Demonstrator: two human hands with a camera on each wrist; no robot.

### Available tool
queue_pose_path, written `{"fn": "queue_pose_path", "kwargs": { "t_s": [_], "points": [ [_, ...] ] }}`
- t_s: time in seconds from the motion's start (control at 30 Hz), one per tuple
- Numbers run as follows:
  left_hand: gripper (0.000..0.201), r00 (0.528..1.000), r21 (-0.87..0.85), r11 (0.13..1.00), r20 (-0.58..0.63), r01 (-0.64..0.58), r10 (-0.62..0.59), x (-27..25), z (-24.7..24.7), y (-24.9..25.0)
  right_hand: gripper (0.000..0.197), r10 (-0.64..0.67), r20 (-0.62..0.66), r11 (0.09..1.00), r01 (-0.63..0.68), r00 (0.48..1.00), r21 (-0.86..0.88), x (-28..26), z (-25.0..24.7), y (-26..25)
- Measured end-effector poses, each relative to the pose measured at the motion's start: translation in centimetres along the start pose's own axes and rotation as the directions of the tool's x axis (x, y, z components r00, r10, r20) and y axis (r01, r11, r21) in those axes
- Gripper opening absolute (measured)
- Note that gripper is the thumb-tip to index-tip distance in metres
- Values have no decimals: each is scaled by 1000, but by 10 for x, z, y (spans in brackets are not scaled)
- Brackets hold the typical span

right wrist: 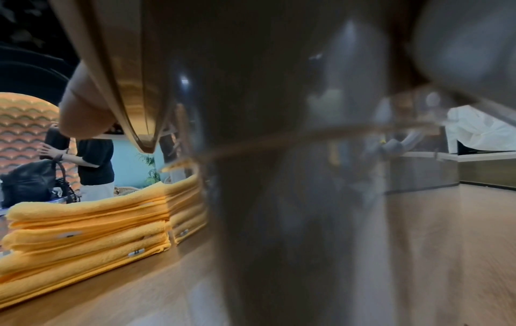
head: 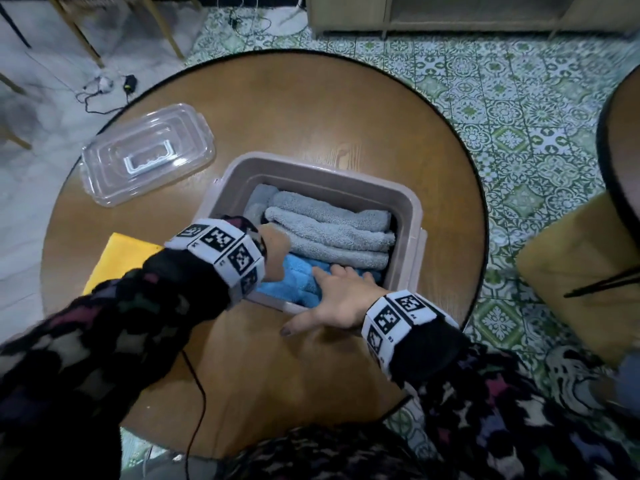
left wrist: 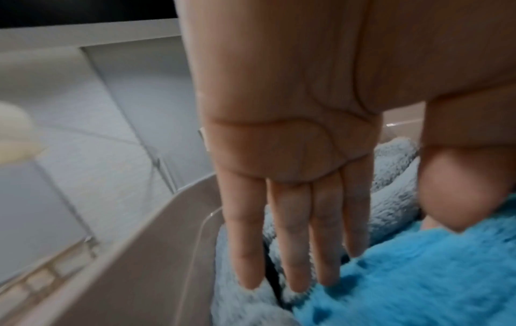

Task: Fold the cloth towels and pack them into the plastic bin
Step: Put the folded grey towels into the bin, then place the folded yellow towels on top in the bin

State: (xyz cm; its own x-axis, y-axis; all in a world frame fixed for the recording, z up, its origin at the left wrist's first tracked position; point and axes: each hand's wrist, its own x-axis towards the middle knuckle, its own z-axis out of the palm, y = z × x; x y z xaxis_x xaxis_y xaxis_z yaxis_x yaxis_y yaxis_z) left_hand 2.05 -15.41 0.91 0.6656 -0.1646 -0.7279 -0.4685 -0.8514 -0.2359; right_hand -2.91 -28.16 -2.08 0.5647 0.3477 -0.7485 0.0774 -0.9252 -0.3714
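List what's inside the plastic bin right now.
Inside the plastic bin: folded grey towels at the far side, a blue towel at the near side under the left hand and right hand. Bin floor is covered.

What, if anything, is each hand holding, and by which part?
Nothing is gripped. The left hand presses straight fingers between the blue towel and a grey towel; the right hand lies flat on the blue towel.

Matt wood-grain table [head: 311, 109]; smooth beige plastic bin [head: 401, 202]; glossy clear plastic lid [head: 104, 168]; fluffy terry cloth towels, grey [head: 329, 230], blue [head: 294, 282], yellow [head: 117, 258].
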Motion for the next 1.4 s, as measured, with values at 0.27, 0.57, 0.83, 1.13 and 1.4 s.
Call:
{"fn": "queue_pose_path", "kwargs": {
  "t_s": [0.27,0.57,0.83,1.13,1.4],
  "points": [
    [48,959,-497,855,-283,-151,5,-44,37,-13,108,24,-52,999,-26,998,-24,0,2,-2],
    [33,663,-704,343,-707,-622,-247,-84,121,-55,108,43,-116,982,-21,992,187,-9,3,-18],
    [21,680,-869,241,-490,-433,-546,-87,190,-161,44,-115,-632,909,337,766,244,-6,9,-126],
    [74,896,-909,407,-103,92,-433,-66,244,-206,27,-224,-720,961,271,657,-51,38,76,-193],
    [40,929,-989,147,-32,25,-370,-61,256,-213,34,-247,-374,934,322,894,153,64,108,-204]
  ]
}}
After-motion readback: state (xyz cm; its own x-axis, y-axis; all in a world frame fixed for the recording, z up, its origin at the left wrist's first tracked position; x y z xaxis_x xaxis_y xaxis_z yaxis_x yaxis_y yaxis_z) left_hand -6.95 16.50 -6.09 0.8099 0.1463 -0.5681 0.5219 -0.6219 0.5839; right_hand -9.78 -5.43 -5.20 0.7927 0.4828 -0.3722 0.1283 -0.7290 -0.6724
